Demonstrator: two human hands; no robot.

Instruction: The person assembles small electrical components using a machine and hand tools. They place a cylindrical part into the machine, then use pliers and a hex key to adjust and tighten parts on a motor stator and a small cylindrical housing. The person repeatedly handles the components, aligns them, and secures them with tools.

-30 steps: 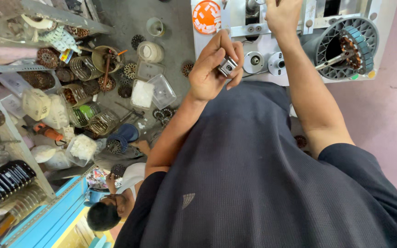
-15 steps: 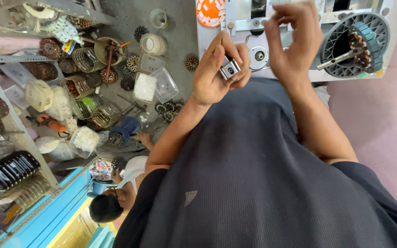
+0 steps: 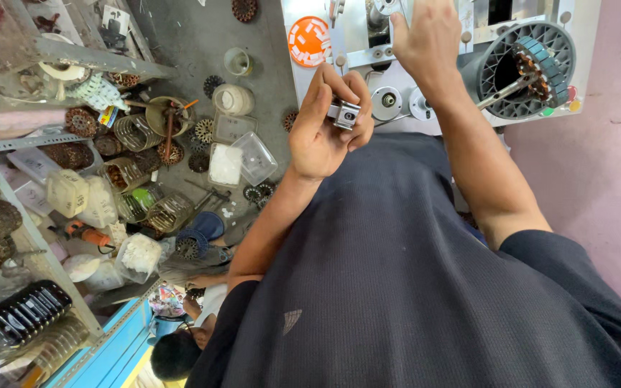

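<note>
right hand [image 3: 431, 43] fingertips cut off, top edge

Dark ribbed short-sleeved shirt [image 3: 411, 287] — small grey triangular emblem [image 3: 292, 320], bare forearms.

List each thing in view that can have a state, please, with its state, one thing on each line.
left hand: closed around a small metal part
right hand: raised, touching the white machine
wound stator: mounted on the machine, on its side
clear plastic boxes: on the floor, lids shut
round tub: upright, open
</note>
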